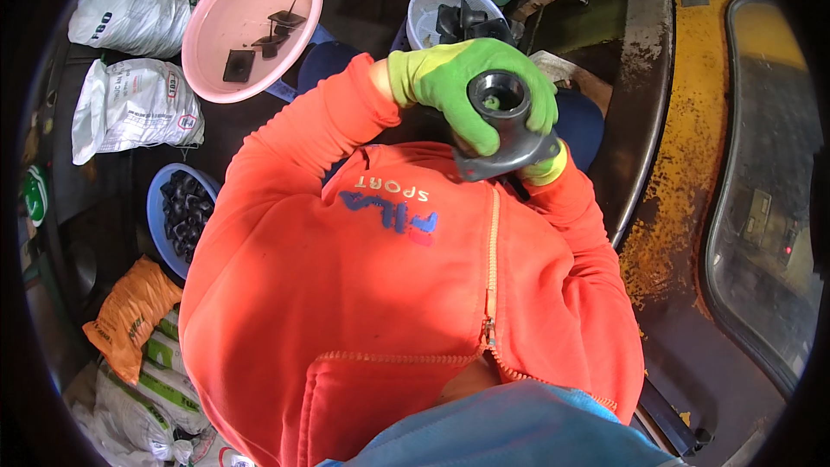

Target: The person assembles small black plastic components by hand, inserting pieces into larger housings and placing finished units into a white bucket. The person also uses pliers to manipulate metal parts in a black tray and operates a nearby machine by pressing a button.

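Note:
Both gloved hands are in front of my chest around a black rubber part [510,149] with a round hollow collar and a flared, flat-cornered base. My left hand [458,78], in a green and yellow-green glove, curls over it with the thumb pressed on the near side. My right hand [546,169] comes from below right; its yellow-green cuff shows, but the part hides most of its fingers. A bit of green shows inside the collar's hole. Beyond my hands, a pale blue basket [422,9] holds similar black parts [461,21].
A pink basin [203,22] with several black pieces [239,66] stands far left. Below it, a blue basin [156,218] holds small black parts. White sacks [138,108] and an orange bag [130,316] line the left. A rusty yellow machine [670,233] with a window stands close on the right.

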Tool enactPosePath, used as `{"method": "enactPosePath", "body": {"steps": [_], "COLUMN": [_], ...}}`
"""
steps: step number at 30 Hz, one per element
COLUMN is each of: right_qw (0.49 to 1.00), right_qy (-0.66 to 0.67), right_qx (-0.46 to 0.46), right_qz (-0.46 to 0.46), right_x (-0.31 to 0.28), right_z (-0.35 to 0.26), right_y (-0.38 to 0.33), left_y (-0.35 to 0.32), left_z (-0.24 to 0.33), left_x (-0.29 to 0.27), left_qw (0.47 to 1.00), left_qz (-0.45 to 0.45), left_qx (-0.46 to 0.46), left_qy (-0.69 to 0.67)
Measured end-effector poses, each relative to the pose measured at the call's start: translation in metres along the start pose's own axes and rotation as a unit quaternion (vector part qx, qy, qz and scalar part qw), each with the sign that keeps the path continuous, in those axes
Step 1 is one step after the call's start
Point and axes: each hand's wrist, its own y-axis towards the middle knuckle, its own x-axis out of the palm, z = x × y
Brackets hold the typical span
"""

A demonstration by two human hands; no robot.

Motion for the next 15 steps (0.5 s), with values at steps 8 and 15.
{"method": "enactPosePath", "body": {"steps": [8,15], "right_qw": [0.992,0.959], "right_qy": [-0.003,0.119], "right_qx": [0.011,0.128], "right_qz": [0.125,0.223], "right_x": [-0.02,-0.002], "right_z": [-0.003,0.0], "right_y": [0.046,0.029], "left_y": [0.014,0.014], "left_z": [0.033,0.006], "left_x": [-0.033,0.026], "left_qw": [0.937,0.869], "left_qz": [0.092,0.375], "left_qx": [-0.011,0.034], "left_qy": [0.337,0.32]}}
